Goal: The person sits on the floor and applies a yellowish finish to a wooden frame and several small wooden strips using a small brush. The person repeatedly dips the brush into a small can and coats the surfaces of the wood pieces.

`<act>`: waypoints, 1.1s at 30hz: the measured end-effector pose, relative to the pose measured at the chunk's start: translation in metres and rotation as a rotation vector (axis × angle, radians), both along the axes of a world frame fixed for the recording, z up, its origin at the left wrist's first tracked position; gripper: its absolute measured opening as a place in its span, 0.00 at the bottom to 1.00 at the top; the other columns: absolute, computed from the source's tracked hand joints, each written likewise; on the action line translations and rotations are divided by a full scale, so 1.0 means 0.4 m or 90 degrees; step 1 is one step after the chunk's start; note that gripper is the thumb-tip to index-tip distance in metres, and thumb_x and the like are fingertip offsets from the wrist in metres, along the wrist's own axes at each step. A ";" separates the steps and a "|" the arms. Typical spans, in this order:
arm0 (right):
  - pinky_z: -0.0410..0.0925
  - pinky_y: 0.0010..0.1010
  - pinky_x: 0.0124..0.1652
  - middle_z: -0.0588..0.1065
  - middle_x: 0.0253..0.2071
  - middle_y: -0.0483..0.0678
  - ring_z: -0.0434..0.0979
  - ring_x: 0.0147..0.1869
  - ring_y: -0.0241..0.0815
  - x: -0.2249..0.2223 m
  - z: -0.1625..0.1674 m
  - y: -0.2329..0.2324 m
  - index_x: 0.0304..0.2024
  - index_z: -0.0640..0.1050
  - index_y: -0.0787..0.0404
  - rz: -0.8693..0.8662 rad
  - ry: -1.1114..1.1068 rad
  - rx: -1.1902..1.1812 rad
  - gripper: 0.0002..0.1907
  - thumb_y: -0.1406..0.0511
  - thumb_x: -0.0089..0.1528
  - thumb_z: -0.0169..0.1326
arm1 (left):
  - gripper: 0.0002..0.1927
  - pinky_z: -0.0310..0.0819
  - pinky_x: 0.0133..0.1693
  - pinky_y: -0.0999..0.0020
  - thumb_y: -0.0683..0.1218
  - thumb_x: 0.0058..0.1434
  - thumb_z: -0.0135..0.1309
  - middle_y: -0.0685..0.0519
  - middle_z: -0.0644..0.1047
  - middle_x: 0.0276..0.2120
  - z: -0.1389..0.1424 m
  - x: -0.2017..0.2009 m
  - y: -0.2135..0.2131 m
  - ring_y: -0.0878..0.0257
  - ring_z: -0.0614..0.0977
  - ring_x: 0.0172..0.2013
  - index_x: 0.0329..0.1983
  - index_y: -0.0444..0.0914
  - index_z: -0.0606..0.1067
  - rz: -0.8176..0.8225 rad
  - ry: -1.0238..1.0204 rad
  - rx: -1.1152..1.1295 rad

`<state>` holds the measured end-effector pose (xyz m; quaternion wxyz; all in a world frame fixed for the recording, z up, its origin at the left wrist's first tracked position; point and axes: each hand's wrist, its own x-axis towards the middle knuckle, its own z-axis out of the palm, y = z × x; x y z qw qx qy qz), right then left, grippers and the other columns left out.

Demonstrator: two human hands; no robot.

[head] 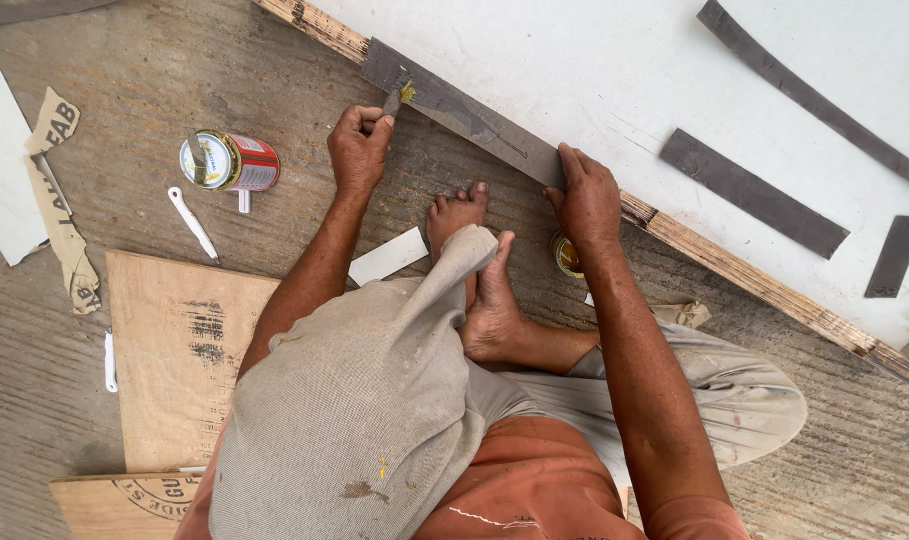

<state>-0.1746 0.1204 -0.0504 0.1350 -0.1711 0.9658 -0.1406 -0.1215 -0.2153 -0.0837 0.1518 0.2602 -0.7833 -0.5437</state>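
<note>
My left hand [359,145] grips a small spreader [396,97] whose tip carries yellow glue. The tip rests on a long dark grey strip [459,112] that lies along the plywood edge of a large white board [614,70]. My right hand [586,200] presses flat on the strip's lower right end and holds it against the board's edge. Both my bare feet [474,270] sit between my arms on the concrete floor, just below the strip.
A red-labelled can [232,161] lies on the floor to the left, with a white plastic piece [192,222] beside it. A small open tin of yellow glue [566,255] stands by my right wrist. Plywood sheets [179,360] lie at lower left. More grey strips [749,190] rest on the board.
</note>
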 end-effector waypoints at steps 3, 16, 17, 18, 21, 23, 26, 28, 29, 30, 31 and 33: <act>0.67 0.48 0.62 0.73 0.65 0.54 0.71 0.67 0.55 0.002 0.001 0.000 0.69 0.70 0.56 -0.003 -0.001 -0.002 0.41 0.60 0.55 0.71 | 0.06 0.78 0.30 0.68 0.42 0.65 0.63 0.55 0.80 0.29 0.006 -0.001 -0.002 0.69 0.80 0.29 0.41 0.36 0.78 -0.003 0.014 -0.055; 0.67 0.48 0.63 0.73 0.65 0.55 0.71 0.67 0.56 0.009 0.001 0.003 0.69 0.70 0.55 0.004 -0.002 0.000 0.41 0.59 0.55 0.71 | 0.08 0.84 0.31 0.71 0.39 0.65 0.61 0.49 0.79 0.41 0.003 -0.001 0.027 0.63 0.83 0.36 0.45 0.37 0.76 -0.159 0.020 -0.457; 0.67 0.48 0.63 0.73 0.65 0.55 0.71 0.67 0.56 0.008 0.000 0.003 0.69 0.70 0.55 0.000 -0.004 0.000 0.41 0.59 0.55 0.71 | 0.07 0.84 0.31 0.71 0.39 0.65 0.61 0.49 0.79 0.40 0.000 0.004 0.036 0.63 0.82 0.36 0.45 0.37 0.76 -0.179 0.028 -0.487; 0.67 0.48 0.63 0.73 0.65 0.54 0.71 0.67 0.56 0.008 -0.002 0.003 0.69 0.70 0.55 -0.002 -0.006 0.000 0.41 0.59 0.55 0.71 | 0.07 0.83 0.30 0.71 0.39 0.65 0.61 0.50 0.78 0.39 -0.002 0.008 0.045 0.64 0.82 0.35 0.45 0.37 0.77 -0.209 0.028 -0.519; 0.67 0.49 0.63 0.73 0.65 0.54 0.71 0.67 0.56 0.008 -0.005 0.009 0.69 0.69 0.55 0.001 -0.006 -0.002 0.41 0.60 0.56 0.71 | 0.05 0.80 0.26 0.73 0.40 0.66 0.61 0.52 0.76 0.35 -0.007 0.025 0.076 0.65 0.79 0.32 0.44 0.37 0.79 -0.295 0.026 -0.616; 0.67 0.49 0.62 0.73 0.65 0.54 0.71 0.67 0.56 0.005 -0.007 0.011 0.69 0.70 0.55 0.005 0.000 -0.005 0.41 0.60 0.56 0.71 | 0.02 0.77 0.22 0.73 0.41 0.68 0.61 0.53 0.74 0.31 -0.010 0.028 0.110 0.66 0.77 0.30 0.42 0.37 0.79 -0.348 0.029 -0.684; 0.67 0.48 0.63 0.73 0.65 0.54 0.71 0.67 0.55 0.006 -0.007 0.010 0.69 0.70 0.55 -0.001 0.004 -0.004 0.41 0.60 0.55 0.71 | 0.05 0.76 0.23 0.68 0.43 0.67 0.61 0.54 0.72 0.29 -0.014 0.037 0.162 0.66 0.75 0.29 0.35 0.38 0.78 -0.402 0.023 -0.678; 0.67 0.48 0.62 0.73 0.65 0.53 0.71 0.67 0.55 0.006 -0.005 0.007 0.69 0.70 0.55 -0.008 0.000 -0.002 0.41 0.60 0.55 0.71 | 0.06 0.75 0.23 0.69 0.44 0.66 0.60 0.54 0.71 0.28 -0.016 0.043 0.197 0.65 0.75 0.29 0.36 0.37 0.78 -0.416 0.062 -0.648; 0.67 0.48 0.62 0.73 0.65 0.53 0.71 0.67 0.55 0.005 -0.003 0.005 0.69 0.70 0.55 -0.011 -0.005 -0.003 0.41 0.60 0.55 0.71 | 0.07 0.75 0.23 0.69 0.45 0.66 0.59 0.53 0.70 0.28 -0.016 0.045 0.211 0.65 0.74 0.29 0.36 0.36 0.78 -0.420 0.081 -0.634; 0.67 0.49 0.62 0.73 0.65 0.53 0.71 0.67 0.55 0.005 -0.001 0.000 0.69 0.70 0.55 -0.012 -0.010 -0.005 0.41 0.61 0.55 0.71 | 0.06 0.76 0.24 0.70 0.44 0.68 0.59 0.54 0.71 0.29 -0.014 0.049 0.223 0.65 0.75 0.29 0.37 0.37 0.78 -0.434 0.067 -0.610; 0.67 0.49 0.62 0.73 0.65 0.53 0.71 0.67 0.55 0.005 0.001 -0.003 0.69 0.70 0.55 -0.007 -0.008 -0.007 0.41 0.61 0.55 0.71 | 0.05 0.77 0.25 0.70 0.43 0.70 0.59 0.55 0.72 0.29 -0.012 0.051 0.233 0.66 0.76 0.30 0.38 0.37 0.78 -0.448 0.054 -0.586; 0.67 0.49 0.63 0.73 0.65 0.53 0.71 0.67 0.55 0.002 0.005 -0.005 0.69 0.70 0.56 0.002 -0.003 -0.013 0.40 0.61 0.56 0.71 | 0.03 0.79 0.28 0.72 0.43 0.70 0.59 0.55 0.74 0.32 -0.006 0.049 0.229 0.66 0.78 0.32 0.41 0.39 0.79 -0.428 0.049 -0.454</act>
